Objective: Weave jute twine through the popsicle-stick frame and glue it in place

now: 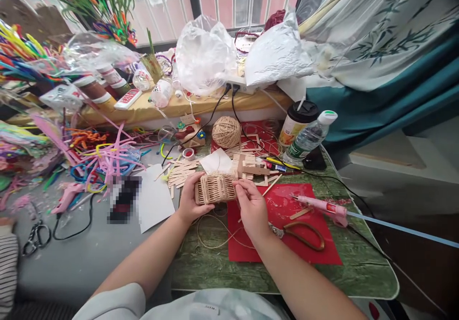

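A small woven twine basket (217,189) is held up over the near side of the green table. My left hand (189,200) grips its left end, fingers on top and thumb underneath. At the right end, my right hand (252,203) pinches near the basket's corner, thumb and fingers together; a strand of twine (213,247) loops below onto the table. Behind the basket lie a white paper piece (216,161) and many wooden craft sticks (181,173). A ball of twine (226,132) rests farther back.
Right of my hands, a red sheet (283,250) bears scissors (304,234) and a pink glue gun (322,206) with its cord. A water bottle (308,138) and lidded cup (296,122) stand behind. Pipe cleaners (103,160) crowd the left; a striped sleeve (7,267) shows there.
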A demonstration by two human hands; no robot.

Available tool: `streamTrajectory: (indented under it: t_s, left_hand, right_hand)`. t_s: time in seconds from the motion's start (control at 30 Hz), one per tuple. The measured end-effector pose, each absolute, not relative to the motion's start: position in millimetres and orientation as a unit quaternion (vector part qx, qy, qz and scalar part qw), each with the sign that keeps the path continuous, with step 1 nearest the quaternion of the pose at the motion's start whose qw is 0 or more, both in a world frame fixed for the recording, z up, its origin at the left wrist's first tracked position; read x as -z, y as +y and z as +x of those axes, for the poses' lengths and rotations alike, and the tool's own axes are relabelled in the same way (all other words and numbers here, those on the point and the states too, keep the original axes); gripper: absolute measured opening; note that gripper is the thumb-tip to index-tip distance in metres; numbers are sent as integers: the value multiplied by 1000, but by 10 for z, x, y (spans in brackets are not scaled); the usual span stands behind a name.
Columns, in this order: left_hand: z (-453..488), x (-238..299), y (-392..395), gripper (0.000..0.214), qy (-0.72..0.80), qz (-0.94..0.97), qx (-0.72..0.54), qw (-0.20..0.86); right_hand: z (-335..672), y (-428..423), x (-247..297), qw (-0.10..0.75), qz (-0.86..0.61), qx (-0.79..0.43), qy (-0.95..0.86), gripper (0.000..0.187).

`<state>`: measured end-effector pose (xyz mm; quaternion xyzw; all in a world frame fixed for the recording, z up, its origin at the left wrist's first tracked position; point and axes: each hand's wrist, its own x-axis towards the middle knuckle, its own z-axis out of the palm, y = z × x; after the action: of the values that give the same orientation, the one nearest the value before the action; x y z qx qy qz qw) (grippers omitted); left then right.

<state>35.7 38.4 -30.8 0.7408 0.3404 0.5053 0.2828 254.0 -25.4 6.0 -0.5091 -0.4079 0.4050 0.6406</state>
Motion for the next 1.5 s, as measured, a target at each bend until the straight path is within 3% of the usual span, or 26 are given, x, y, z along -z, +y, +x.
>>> streamTrajectory:
  t_s: [0.27, 0.43, 0.6, 0.9, 1.13, 1.33, 1.5]
  left_hand:
    - [223, -214, 317, 82, 307, 824, -383, 283]
    - [95, -454, 264, 95, 344, 861, -257, 270]
    - [-16, -213, 149, 85, 326, 853, -343, 222]
    - [-101, -198, 38, 103, 146, 861, -453, 182]
    - [-30, -194, -32, 96, 144, 850, -439, 255]
    - [-22, -165, 5, 92, 142, 879, -431, 144]
    - [-73, -128, 24, 74, 167, 895, -397, 114]
  right_hand:
    - [2485, -310, 10, 619, -501, -357, -488, 26]
    - [2411, -379, -25, 613, -469, -314, -553, 21]
    - [2395, -446, -200, 593, -463, -290, -592, 21]
    - [2535, -683, -800, 443, -502, -272, -691, 31]
    - [2419, -894, -920, 445, -507, -231, -701, 31]
    - [2340, -831, -886, 402, -519, -251, -711, 31]
    - [2346, -766, -753, 444, -525, -262, -677, 27]
